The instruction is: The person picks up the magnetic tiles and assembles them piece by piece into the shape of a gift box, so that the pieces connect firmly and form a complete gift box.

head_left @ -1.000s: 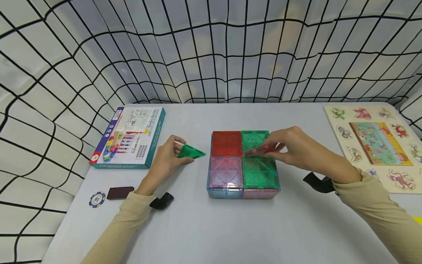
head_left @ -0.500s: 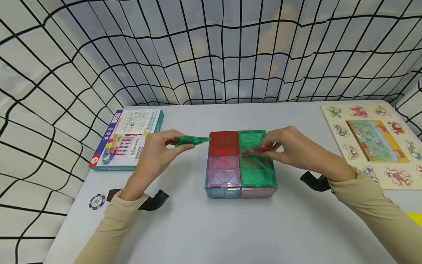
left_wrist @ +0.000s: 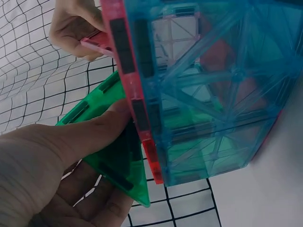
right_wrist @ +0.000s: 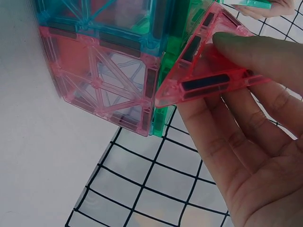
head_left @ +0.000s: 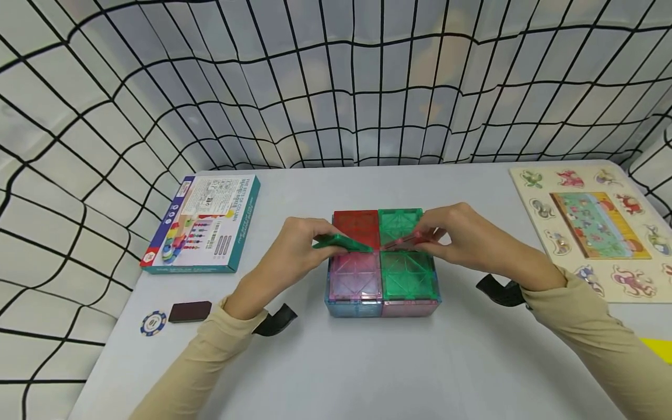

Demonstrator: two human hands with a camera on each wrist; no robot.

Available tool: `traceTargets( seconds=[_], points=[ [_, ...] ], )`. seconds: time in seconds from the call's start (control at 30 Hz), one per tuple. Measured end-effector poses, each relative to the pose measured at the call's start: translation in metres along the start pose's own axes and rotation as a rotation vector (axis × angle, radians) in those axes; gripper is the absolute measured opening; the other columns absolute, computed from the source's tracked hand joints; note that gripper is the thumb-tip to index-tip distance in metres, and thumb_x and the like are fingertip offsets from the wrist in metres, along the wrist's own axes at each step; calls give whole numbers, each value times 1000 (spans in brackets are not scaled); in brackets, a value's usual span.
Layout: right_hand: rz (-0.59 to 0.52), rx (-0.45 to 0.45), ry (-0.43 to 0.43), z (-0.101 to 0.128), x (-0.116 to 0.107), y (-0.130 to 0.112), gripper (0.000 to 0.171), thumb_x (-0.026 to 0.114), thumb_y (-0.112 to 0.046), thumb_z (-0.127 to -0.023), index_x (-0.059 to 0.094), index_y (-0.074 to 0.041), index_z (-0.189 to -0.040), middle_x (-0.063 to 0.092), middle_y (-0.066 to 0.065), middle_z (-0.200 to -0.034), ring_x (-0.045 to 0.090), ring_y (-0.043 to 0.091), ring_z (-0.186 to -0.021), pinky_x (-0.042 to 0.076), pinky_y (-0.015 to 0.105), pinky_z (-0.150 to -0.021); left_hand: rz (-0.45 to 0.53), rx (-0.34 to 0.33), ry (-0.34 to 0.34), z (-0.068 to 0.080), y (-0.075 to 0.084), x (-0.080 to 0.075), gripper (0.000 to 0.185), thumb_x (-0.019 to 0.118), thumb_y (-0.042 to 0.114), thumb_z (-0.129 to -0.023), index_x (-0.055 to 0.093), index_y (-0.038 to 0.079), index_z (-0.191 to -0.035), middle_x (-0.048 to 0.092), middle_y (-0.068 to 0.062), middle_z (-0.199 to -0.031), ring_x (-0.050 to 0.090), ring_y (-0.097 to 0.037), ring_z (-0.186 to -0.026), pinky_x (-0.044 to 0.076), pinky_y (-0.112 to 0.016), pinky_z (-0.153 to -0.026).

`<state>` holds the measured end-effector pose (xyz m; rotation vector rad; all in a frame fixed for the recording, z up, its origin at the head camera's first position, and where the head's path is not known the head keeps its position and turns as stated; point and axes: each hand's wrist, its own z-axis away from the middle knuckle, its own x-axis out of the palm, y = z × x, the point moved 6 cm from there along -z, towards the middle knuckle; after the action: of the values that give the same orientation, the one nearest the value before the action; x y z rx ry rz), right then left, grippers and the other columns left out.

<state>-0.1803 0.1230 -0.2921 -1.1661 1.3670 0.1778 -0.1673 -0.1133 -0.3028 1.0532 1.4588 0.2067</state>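
Note:
A low box of clear magnetic tiles (head_left: 357, 277) stands mid-table, its top made of red, pink and two green squares. My left hand (head_left: 299, 248) pinches a green triangular magnetic tile (left_wrist: 106, 146) between thumb and fingers, tilted over the box's left top near the centre seam. In my right hand (head_left: 467, 242) a red triangular magnetic tile (right_wrist: 213, 61) is pinched, thumb on its face, slanting over the green squares with its tip close to the centre. Blue and pink side walls (right_wrist: 99, 80) show in the right wrist view.
A boxed game (head_left: 205, 224) lies at the back left. In front of it are a poker chip (head_left: 153, 323) and a dark brown rectangular piece (head_left: 190, 312). An animal picture board (head_left: 598, 227) occupies the right side, with a yellow item (head_left: 657, 349) at the right edge. Black netting surrounds the table.
My left hand has carried the green triangle rightward from beside the box to over its top, turning it flatter. My right hand keeps the red triangle in nearly the same place.

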Motion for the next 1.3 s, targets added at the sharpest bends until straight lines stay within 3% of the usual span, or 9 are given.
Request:
traceTargets(
  seconds=[0.23,0.53,1.3],
  points=[
    [-12,-6,15,1,-2,0,17,80,7,-87,77,-7,-96,76,-1,-92,70,11,-83,62,30,-74,-7,35,-48,-7,5,5,16,84,-4,-84,81,0,-100,79,-5,-94,69,-13,-81,60,-30,-76],
    [-26,-16,28,2,-3,0,18,80,7,-86,77,-7,-97,76,0,-92,71,11,-83,62,30,-73,-25,-4,-100,-8,3,3,18,82,-1,-87,79,-1,-105,78,-6,-98,70,-15,-86,60,-31,-81],
    [-27,-5,45,7,-3,4,19,82,6,-86,78,-9,-97,76,-6,-94,72,9,-84,62,32,-73,-48,-2,-124,-7,-4,3,26,86,3,-86,78,1,-110,76,-5,-103,69,-17,-92,60,-34,-84]
  ],
)
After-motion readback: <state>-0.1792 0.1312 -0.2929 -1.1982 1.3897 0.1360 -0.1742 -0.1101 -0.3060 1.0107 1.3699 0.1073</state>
